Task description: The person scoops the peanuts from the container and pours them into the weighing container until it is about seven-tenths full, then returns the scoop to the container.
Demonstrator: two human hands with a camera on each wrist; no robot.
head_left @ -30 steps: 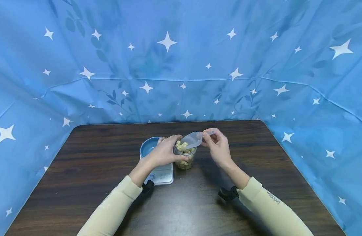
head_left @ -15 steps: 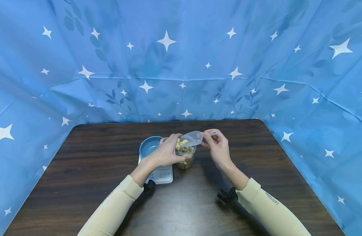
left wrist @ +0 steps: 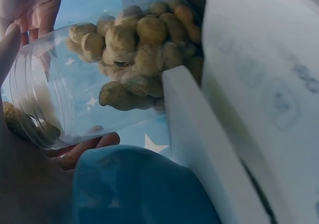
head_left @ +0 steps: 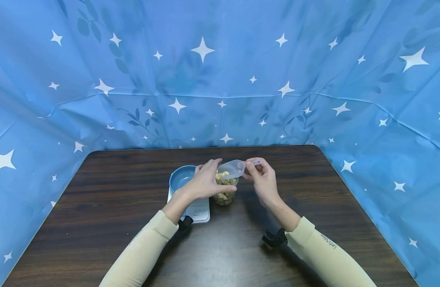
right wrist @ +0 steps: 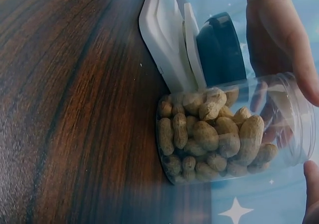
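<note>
Peanuts (head_left: 223, 181) sit in a clear jar (head_left: 231, 195) in the head view, nearer the worktop's (head_left: 119, 191) far edge, about midway between its side edges. The left hand (head_left: 203, 182) curves its fingers round the jar's mouth; the right hand (head_left: 266, 181) pinches the scoop's (head_left: 235, 169) handle, the scoop tilted over that mouth. It looks thin and light, best held by the handle; its load is hard to tell. A scale (head_left: 202, 216) bearing a bowl (head_left: 179, 180) stands just left of the jar.

In the left wrist view, threads ring the neck, likely surer purchase than the smooth, probably slippery wall.

In the right wrist view, the jar stands upright, its peanuts heaped low, so it should feel light and steady; its wall seems fairly stiff, the shells brittle.
</note>
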